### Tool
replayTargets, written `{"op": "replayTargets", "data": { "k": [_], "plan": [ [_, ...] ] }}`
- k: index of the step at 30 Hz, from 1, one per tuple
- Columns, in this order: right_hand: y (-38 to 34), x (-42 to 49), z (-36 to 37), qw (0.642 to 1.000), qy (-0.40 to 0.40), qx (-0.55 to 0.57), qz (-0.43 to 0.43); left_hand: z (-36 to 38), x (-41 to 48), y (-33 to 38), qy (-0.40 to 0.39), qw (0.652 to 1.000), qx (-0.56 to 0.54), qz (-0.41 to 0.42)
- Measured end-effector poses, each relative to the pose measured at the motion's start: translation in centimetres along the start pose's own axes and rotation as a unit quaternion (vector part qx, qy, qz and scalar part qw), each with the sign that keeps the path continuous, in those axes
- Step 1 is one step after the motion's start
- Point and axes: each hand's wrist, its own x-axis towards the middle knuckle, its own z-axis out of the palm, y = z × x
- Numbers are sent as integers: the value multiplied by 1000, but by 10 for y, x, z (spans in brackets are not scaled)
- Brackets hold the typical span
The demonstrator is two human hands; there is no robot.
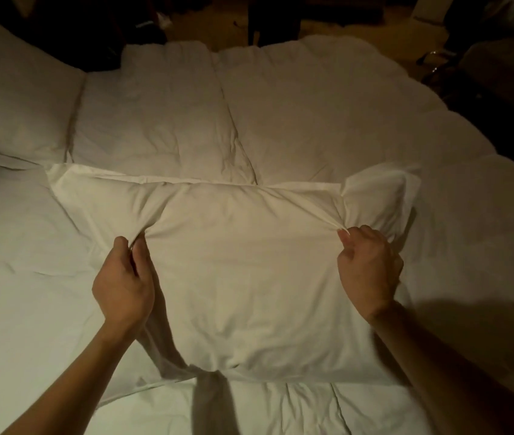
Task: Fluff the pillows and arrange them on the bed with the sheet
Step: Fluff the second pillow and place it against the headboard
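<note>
A white pillow [243, 277] in a loose pillowcase lies in front of me on the bed. My left hand [123, 281] pinches a fold of the pillowcase at the pillow's left side. At the right side, my right hand [368, 268] pinches another fold, and the cloth is drawn taut between them. A second white pillow [17, 98] lies at the far left. The white sheet [23, 277] covers the bed on the left.
A puffy white duvet [281, 114] spreads across the bed beyond the pillow and to the right. Dark floor and dim furniture [485, 67] lie past the far and right edges of the bed.
</note>
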Motion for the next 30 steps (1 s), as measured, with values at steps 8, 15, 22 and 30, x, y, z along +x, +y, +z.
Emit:
{"op": "replayTargets", "data": {
  "k": [8,15,22,30],
  "plan": [
    [-67,50,-29,996,-15,66,-64,-75,11,-6,76,995,-3,-59],
    [-141,69,-36,986,-10,113,-121,-145,3,-31,140,985,19,-104],
    [-218,69,-43,970,-56,155,-178,-219,-22,-55,206,962,42,-173],
    [-310,45,-64,944,-72,211,-241,-294,-65,-88,279,928,44,-244]
  ]
}}
